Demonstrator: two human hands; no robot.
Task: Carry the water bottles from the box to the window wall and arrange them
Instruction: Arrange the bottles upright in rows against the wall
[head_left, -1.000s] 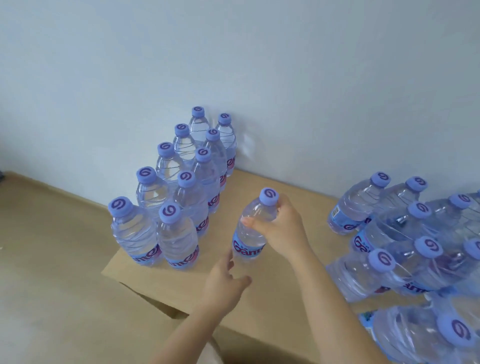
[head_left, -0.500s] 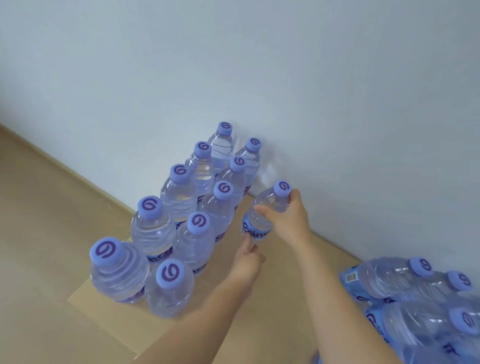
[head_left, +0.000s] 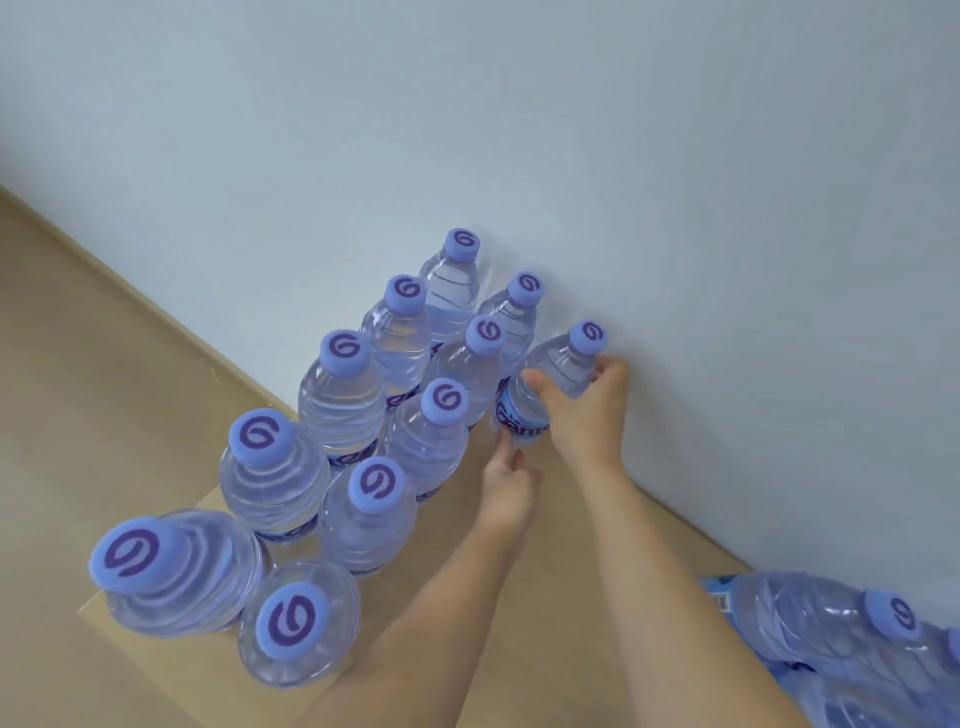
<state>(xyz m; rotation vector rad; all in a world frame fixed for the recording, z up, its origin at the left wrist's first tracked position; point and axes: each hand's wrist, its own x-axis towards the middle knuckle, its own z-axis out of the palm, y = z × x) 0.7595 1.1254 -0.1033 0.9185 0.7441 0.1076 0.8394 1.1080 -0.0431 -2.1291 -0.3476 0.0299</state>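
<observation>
Now carried in to the wall (head_left: 675, 208): one tilted water bottle (head_left: 545, 387), gripped by right hand (head_left: 589, 410), beginning a third row; left hand (head_left: 506, 491), apparently loosely curled, touches its base.

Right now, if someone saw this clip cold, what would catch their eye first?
A double row of upright water bottles with purple caps, running from the near left up to the pale wall. At its far end the right hand grips one more bottle, tilted, beside the wall, while the left hand reaches under its base. A wrapped pack of bottles lies at the lower right.
</observation>
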